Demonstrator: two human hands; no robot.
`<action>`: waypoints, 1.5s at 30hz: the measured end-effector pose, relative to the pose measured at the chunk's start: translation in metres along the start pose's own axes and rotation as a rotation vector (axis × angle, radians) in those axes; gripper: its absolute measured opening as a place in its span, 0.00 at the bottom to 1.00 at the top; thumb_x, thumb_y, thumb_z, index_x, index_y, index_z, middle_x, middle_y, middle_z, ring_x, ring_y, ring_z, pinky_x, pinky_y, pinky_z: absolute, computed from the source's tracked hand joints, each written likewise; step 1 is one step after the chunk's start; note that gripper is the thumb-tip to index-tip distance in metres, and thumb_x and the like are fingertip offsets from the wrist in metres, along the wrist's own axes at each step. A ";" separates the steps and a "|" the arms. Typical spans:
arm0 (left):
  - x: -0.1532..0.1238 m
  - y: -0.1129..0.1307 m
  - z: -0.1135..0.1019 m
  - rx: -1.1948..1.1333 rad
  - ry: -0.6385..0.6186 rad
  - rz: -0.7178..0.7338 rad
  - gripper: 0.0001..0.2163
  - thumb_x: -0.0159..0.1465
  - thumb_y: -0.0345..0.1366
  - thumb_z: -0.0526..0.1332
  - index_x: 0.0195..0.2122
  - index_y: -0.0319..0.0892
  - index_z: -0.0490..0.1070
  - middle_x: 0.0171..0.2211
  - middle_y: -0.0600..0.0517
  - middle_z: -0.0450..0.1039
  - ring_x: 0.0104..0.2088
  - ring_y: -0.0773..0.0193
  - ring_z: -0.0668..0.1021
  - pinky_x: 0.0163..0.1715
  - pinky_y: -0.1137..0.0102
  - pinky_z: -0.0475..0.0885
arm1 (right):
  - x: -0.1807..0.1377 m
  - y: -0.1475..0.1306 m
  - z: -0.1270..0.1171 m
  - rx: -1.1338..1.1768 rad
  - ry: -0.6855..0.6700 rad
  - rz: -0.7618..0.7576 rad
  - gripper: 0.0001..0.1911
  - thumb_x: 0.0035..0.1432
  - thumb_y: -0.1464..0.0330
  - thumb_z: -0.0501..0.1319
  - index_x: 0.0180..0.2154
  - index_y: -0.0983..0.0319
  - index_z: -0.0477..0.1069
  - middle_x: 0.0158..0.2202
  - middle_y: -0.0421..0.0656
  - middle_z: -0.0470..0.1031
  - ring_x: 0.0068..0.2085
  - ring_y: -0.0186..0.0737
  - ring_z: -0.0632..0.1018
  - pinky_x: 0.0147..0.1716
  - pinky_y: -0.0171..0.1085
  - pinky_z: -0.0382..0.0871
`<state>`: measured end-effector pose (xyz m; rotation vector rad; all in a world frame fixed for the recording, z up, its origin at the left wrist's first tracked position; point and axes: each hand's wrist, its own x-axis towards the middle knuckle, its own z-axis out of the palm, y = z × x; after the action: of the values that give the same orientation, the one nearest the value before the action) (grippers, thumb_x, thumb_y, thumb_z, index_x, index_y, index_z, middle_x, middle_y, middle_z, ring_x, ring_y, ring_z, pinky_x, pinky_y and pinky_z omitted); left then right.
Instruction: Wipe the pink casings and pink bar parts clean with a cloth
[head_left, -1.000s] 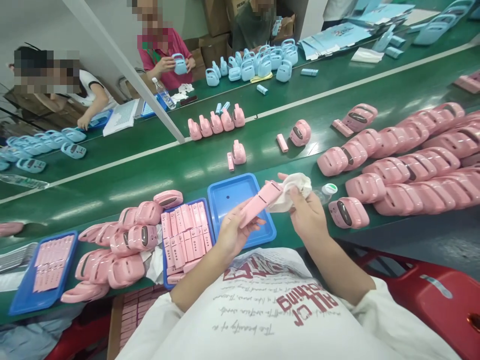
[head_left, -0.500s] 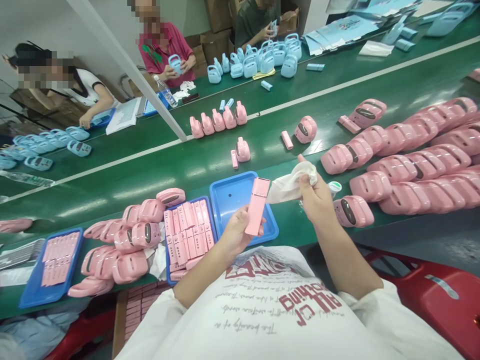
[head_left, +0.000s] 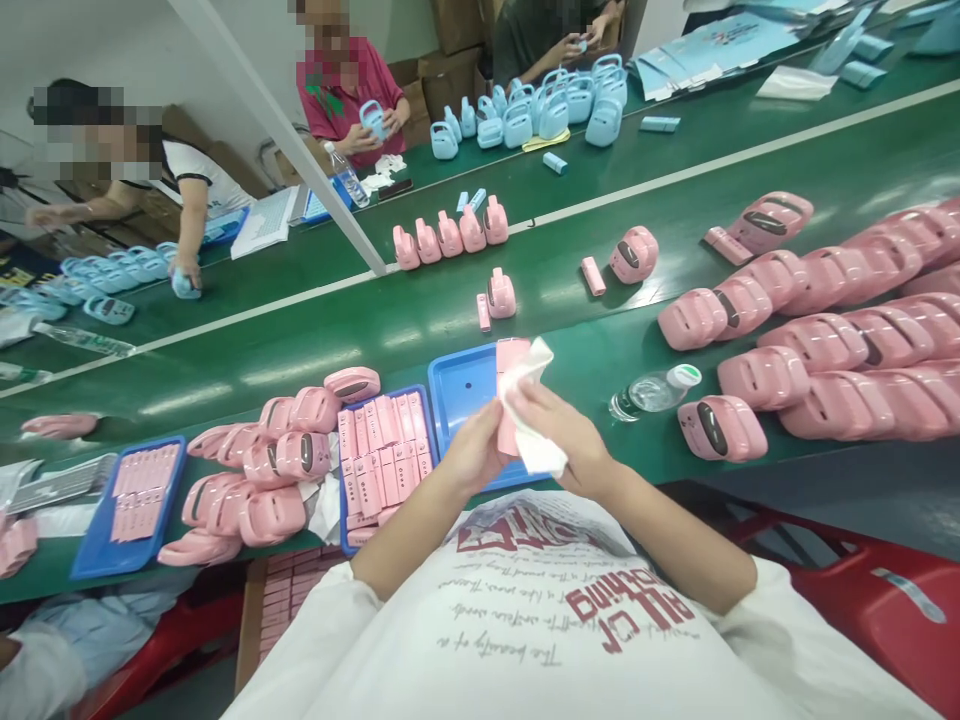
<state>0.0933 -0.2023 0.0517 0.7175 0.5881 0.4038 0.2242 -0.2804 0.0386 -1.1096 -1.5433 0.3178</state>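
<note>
Here, pink piece (head_left: 513,353) clasped in left hand (head_left: 474,446), right hand (head_left: 564,433) clutching cloth (head_left: 538,452) over it

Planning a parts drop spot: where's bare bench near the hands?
Free: green bench between right hand and clear bottle.
Crowded: left of blue tray behind left hand, pink parts and pink cases; right of bottle, pink case rows.

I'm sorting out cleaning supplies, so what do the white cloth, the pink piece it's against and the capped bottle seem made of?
Cloth: matte, perhaps fabric or tissue, from its soft folds. Pink piece: probably smooth plastic, from its even color, though mostly covered. Bottle: likely glossy plastic, being see-through with highlights.
</note>
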 end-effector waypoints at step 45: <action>0.004 0.016 0.021 -0.070 -0.080 0.055 0.31 0.56 0.59 0.58 0.49 0.37 0.69 0.22 0.56 0.70 0.16 0.73 0.70 0.13 0.78 0.61 | -0.012 0.009 -0.013 0.338 0.884 0.444 0.12 0.56 0.62 0.62 0.39 0.61 0.75 0.37 0.44 0.77 0.38 0.40 0.78 0.40 0.41 0.74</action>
<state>0.1069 -0.1996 0.0748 0.6809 0.4777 0.4430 0.2382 -0.2896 0.0291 -1.0950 -0.4409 0.3085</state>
